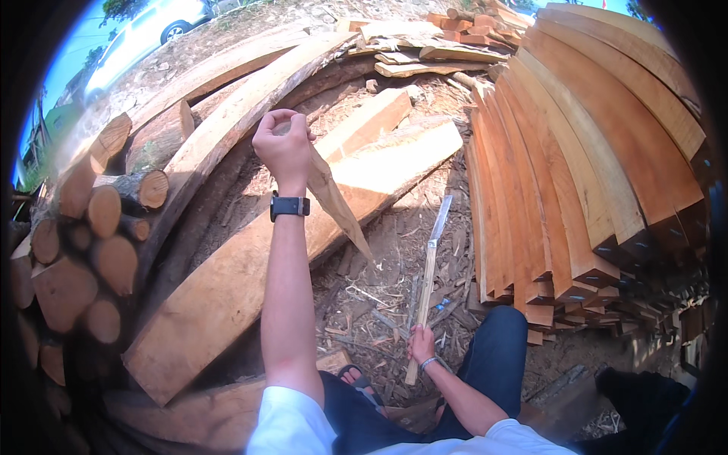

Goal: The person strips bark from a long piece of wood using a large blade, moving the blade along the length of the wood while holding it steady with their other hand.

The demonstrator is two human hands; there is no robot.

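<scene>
My left hand (284, 144), a dark watch (290, 206) at its wrist, is raised above the timber with its fingers curled closed. From its right side a thin, tapering strip of wood (334, 199) slants down, seemingly gripped by fingers that are partly hidden. Lower down, my right hand (422, 343) is wrapped round the wooden handle of a long-handled knife (428, 284). Its flat metal blade points away from me, over bark-strewn ground. Behind the wood strip lies a large sawn plank (250, 284), running from near left to far right.
Stacked sawn beams (561, 174) rise close on the right. Cut logs (102, 254) are piled on the left, beside a long slab (235, 125). Bark and wood chips (371, 303) litter the ground near my sandalled foot (360, 383). A white car (148, 38) stands far left.
</scene>
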